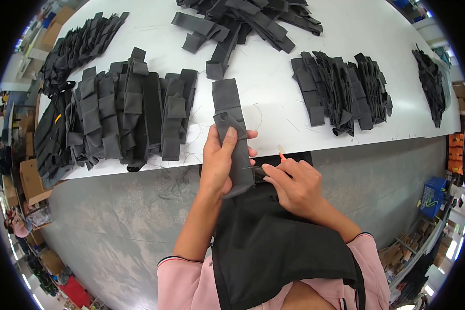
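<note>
My left hand (220, 157) grips a dark grey fabric strip (237, 150) with stitched cross seams, thumb on top and fingers behind. The strip's upper part reaches over the table edge and its lower end hangs toward me. A folded flap with a small notch lies by my thumb. Close by on the right, my right hand (297, 186) is closed around a small cutting tool (257, 170), perhaps thread snips. Its dark tip meets the strip's right edge, and an orange part (281, 155) with a pale end sticks out above my fingers. My fingers hide most of the tool.
On the white table (274, 113) lie a row of similar strips (124, 111) at left, a loose heap (243, 20) at the far middle and bundles (343, 93) at right. Loose threads are scattered about. A black apron (284, 237) covers my front. A blue basket (432, 196) stands far right.
</note>
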`<control>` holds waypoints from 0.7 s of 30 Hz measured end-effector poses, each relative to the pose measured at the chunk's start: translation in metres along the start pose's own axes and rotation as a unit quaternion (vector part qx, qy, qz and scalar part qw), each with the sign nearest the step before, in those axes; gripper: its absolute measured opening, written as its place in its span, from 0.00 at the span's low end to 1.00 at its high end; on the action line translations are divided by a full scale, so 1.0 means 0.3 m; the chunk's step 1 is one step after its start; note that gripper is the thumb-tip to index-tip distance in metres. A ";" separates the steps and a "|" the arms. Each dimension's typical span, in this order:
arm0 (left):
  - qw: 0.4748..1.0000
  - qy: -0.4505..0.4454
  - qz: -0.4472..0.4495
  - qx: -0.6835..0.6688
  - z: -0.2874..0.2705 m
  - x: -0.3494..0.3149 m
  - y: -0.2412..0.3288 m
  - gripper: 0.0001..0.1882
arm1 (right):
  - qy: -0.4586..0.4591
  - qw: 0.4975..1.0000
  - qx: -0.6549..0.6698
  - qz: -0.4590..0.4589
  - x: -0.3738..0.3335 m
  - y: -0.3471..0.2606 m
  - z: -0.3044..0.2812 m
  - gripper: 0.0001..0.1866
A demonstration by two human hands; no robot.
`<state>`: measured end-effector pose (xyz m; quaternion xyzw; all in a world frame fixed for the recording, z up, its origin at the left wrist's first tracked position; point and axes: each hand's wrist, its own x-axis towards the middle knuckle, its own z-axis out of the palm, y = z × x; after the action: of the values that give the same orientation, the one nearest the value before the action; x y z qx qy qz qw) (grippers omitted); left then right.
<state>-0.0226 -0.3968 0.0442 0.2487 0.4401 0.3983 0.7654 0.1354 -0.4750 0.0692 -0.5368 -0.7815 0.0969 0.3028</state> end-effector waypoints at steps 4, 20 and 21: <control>1.000 0.001 -0.011 -0.002 -0.004 0.000 -0.007 0.13 | 0.012 1.000 0.016 -0.001 -0.008 0.007 -0.002 0.17; 0.999 -0.003 0.012 -0.039 0.006 -0.029 -0.010 0.13 | -0.082 0.995 0.053 0.036 0.044 -0.020 0.021 0.15; 0.999 -0.003 0.012 -0.039 0.005 -0.030 -0.010 0.13 | -0.082 0.995 0.053 0.036 0.043 -0.020 0.025 0.15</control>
<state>-0.0227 -0.4060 0.0469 0.2251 0.4192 0.4237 0.7708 0.1233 -0.4644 0.0709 -0.5383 -0.7775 0.1931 0.2617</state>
